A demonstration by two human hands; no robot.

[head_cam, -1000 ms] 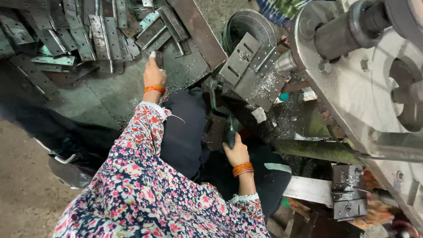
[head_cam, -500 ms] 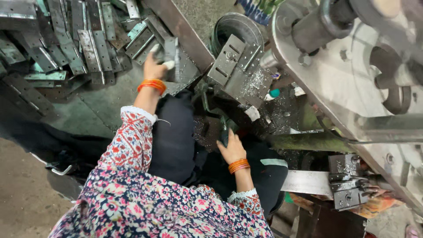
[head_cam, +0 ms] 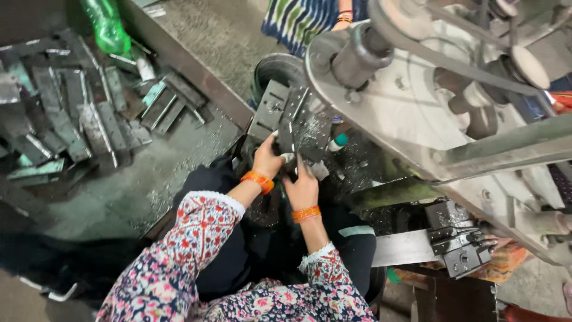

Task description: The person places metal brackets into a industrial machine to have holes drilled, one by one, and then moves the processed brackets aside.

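Two hands meet on one narrow metal strip (head_cam: pixel 286 136), which stands nearly upright against the perforated plate (head_cam: pixel 314 132) of the machine, its long axis running from our lap up toward the plate's top edge. Our left hand (head_cam: pixel 267 157) wraps the strip's lower end from the left, fingers closed around it. Our right hand (head_cam: pixel 302 186) sits just below and to the right, fingertips reaching up to touch the strip's base; we cannot tell whether it pinches the strip or only steadies it. The left hand is the nearer of the two and carries the hold.

A second grey plate (head_cam: pixel 268 107) leans just left of the strip, touching the perforated one along its edge, so room on that side is tight. Right of the strip, a small white and teal bottle (head_cam: pixel 338 142) lies among metal shavings, near but apart. Above and to the right, the big pale flywheel (head_cam: pixel 405 113) of the press overhangs the work, closing off the space upward. Open room lies only downward, toward our dark-clad lap.

Farther left, beyond a rusty raised edge (head_cam: pixel 196 77), a heap of similar strips (head_cam: pixel 71 119) covers the tray, with a green plastic bottle (head_cam: pixel 107 27) at its far corner. Another person's striped garment (head_cam: pixel 298 21) shows at the top edge of view.
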